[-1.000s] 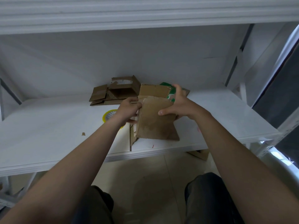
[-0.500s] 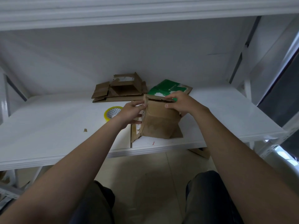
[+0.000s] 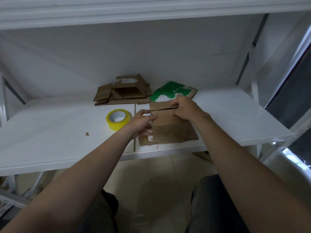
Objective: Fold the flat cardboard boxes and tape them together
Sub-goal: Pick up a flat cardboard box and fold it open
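Cardboard box (image 3: 170, 130), centre frame near the front edge of the shelf (image 3: 50, 132), is gripped at its top flaps by the right hand (image 3: 184, 109) and at its left edge by the left hand (image 3: 143, 120). A tape roll (image 3: 118, 119) lies just left.

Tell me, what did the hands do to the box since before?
The right hand folded the raised top flap of the brown box down and now holds it closed. The left hand kept its grip on the box's left side. The tape roll, flat cardboard and green card stayed put.
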Demonstrator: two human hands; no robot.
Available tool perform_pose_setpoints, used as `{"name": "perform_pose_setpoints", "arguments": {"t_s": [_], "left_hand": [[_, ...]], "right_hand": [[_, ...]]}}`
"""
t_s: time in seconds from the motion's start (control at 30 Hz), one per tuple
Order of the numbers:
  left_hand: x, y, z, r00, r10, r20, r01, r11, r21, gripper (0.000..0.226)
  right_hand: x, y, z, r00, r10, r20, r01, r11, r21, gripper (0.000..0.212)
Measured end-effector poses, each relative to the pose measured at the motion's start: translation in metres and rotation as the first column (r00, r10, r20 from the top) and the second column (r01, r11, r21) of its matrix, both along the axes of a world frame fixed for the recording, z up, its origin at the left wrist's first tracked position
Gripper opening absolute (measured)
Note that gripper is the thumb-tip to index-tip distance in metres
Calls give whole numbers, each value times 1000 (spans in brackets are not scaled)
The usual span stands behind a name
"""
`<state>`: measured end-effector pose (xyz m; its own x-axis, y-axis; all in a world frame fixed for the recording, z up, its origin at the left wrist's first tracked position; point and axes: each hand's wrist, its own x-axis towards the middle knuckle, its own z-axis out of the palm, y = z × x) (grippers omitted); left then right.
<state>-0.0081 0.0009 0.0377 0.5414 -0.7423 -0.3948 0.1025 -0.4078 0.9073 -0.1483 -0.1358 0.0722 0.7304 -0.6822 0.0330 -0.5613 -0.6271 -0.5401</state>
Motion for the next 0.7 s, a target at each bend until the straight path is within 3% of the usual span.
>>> {"name": "perform_pose_setpoints", "arguments": {"t_s": [0.13,0.2,0.3,0.4,0.6,0.7], "left_hand": [[7,0,-5,986,50,158,-59,997,50,45],[12,1,-9,975,78,206,-111,982,153,55],[8,7,-14,990,101,100,-126,948,291,62],[-3,10,-10,987,159,4,-155,957,244,44],[8,10,-25,968,246,-42,-237,961,145,14],[16,15,-29,978,206,26,-208,963,171,17]], "right_hand": [[-1,5,1,1000,-16,20,16,1000,-9,44],[-2,8,1,1000,-16,19,16,1000,-12,45],[-5,12,0,999,-11,46,12,1000,-23,44],[-6,15,-1,999,9,49,-8,1000,-27,43],[-9,18,-3,998,14,55,-13,1000,-10,41],[-4,22,-5,996,36,77,-40,998,41,41]]}}
